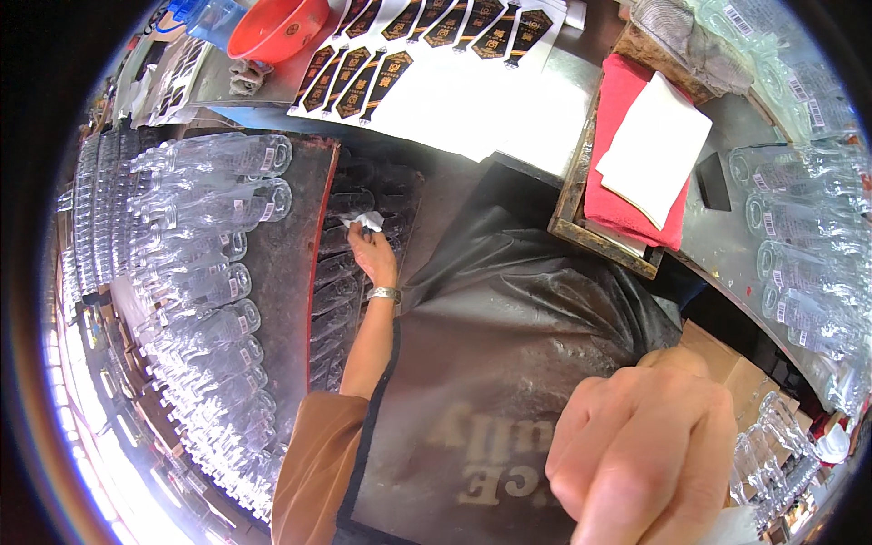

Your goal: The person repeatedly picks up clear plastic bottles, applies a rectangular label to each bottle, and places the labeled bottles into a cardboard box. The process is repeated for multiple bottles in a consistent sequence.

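White wad pinched in the left hand, over shadowed bottles beside the red-edged desk. Right hand curled, close to camera; cannot tell whether it grips anything. Clear bottles lie along the desk, left; red towel under white cloth, upper right; black labels, top

Pale and gold characters stand on black labels, on a white sheet which reaches the near edge of the worktop. Small stickers with bar codes are on clear bottles, toward the left board's right edge. Large pale letters on the dark apron are partly hidden by the right hand.
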The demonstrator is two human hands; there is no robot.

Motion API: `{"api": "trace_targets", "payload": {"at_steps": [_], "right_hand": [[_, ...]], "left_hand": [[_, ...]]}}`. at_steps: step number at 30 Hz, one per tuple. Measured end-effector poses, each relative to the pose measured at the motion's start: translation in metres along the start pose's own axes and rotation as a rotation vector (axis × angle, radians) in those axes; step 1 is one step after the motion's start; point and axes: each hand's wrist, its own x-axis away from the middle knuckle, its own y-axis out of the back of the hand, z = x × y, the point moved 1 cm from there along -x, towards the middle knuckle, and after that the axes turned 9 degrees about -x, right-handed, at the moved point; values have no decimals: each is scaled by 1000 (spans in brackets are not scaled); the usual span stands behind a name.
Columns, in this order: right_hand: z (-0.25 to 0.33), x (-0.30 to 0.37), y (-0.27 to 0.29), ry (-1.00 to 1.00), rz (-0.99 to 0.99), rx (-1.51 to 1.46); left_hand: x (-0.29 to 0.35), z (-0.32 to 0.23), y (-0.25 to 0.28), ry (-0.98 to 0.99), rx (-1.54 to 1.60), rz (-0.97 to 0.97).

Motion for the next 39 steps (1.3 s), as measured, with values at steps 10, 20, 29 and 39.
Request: {"api": "trace_targets", "payload": {"at_steps": [10, 20, 29, 39], "right_hand": [[-1, -6, 1, 108, 87, 200], [14, 10, -13, 126, -71, 604], [-12, -3, 12, 600, 151, 871], [16, 7, -13, 165, 78, 732]], "left_hand": [[-17, 13, -13, -98, -291, 109], [-8, 8, -4, -79, -256, 64], [3, 16, -2, -199, -320, 72], [-4, 31, -11, -223, -465, 141]]}}
